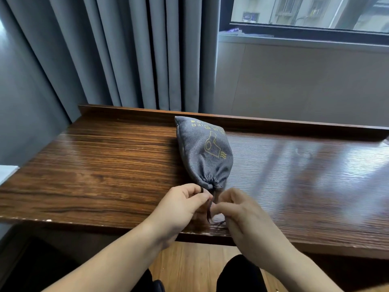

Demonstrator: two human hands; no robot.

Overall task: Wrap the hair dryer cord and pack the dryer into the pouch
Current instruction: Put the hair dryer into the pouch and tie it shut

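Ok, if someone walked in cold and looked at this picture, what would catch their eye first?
Probably the grey pouch with a yellow dryer drawing, lying bulging in the middle of the dark wooden table, its mouth cinched shut toward the person. Right at that mouth, the left hand and right hand pinch the dark drawstring. Behind, grey curtains hang beside a window.

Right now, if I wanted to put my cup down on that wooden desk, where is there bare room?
Bare wood lies left of the grey pouch, between it and the desk edge by the curtain, and right of the pouch toward the window. The near middle edge is crowded: the left hand and right hand pinch the drawstring there.
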